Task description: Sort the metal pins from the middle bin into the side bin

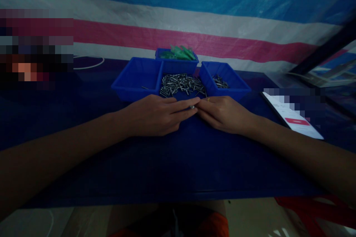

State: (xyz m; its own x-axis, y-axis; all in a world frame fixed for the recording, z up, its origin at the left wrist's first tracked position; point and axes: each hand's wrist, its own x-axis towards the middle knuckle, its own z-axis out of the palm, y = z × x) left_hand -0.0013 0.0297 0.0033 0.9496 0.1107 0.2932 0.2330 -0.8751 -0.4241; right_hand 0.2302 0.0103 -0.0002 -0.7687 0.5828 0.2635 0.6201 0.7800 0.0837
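My left hand and my right hand meet fingertip to fingertip over the blue table, just in front of a heap of metal pins. A small shiny metal pin pokes out between the fingers of my left hand, which pinch it. The fingers of my right hand are pressed together at the same spot; what they grip is hidden. A tiny yellowish spot shows near the right fingers. Behind the hands lies the heap of thin grey metal pins, nail- or rivet-like, loose between the blue bins.
The left blue bin holds a lone pin; the right bin holds several. At the back, a third bin contains green plastic bags. A lit phone or tablet lies right. A striped sheet hangs behind the table.
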